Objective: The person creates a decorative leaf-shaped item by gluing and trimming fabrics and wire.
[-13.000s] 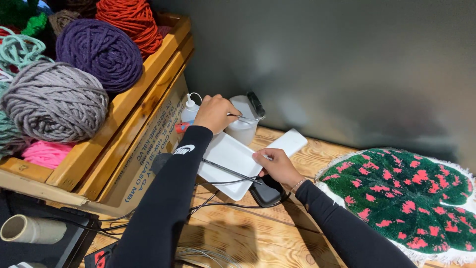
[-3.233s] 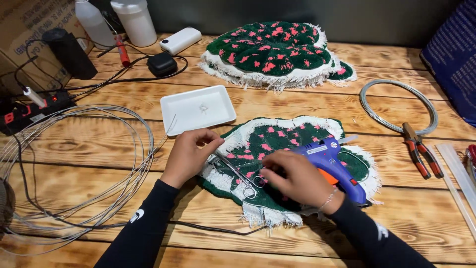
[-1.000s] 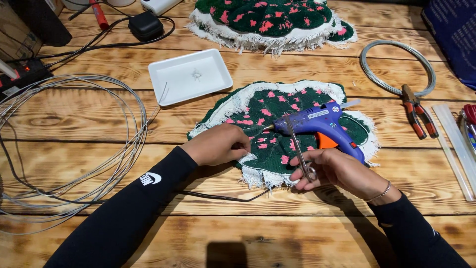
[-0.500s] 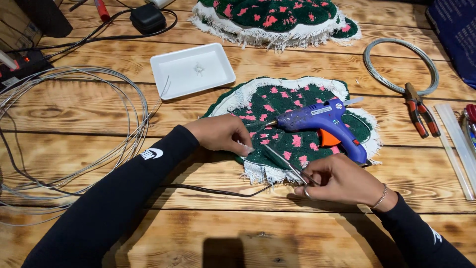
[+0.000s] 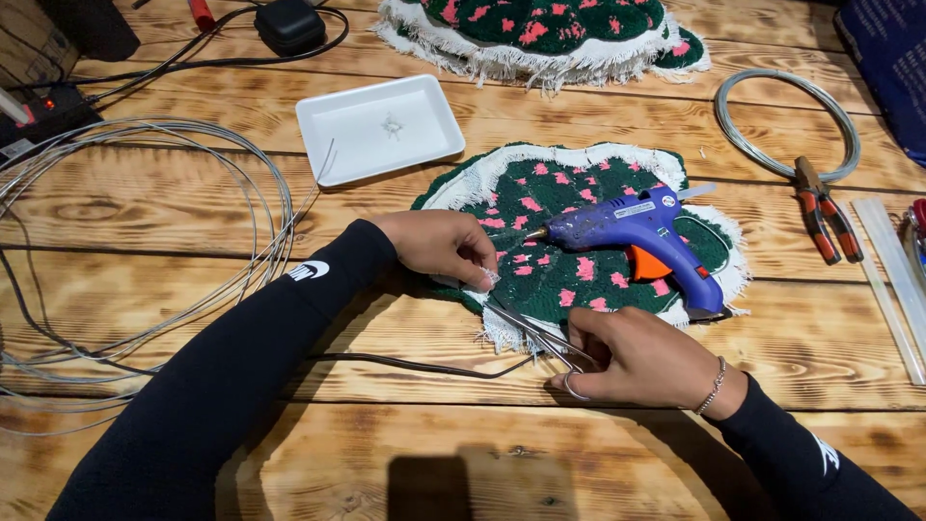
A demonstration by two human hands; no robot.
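Note:
A green tufted rug piece with pink spots and a white fringed edge lies on the wooden table. My left hand pinches the fringe at its near-left edge. My right hand grips a pair of metal scissors, the blades pointing up-left toward the fringe by my left fingers. A blue glue gun with an orange trigger rests on top of the rug piece, just beyond my right hand.
A white tray sits beyond the rug piece. Loose wire loops sprawl at the left. A second green rug piece lies at the back. At the right are a wire coil, red-handled pliers and glue sticks.
Over the last second my right hand brought the scissors down to the rug's near edge, and my left hand took hold of the fringe. The glue gun stayed on the rug.

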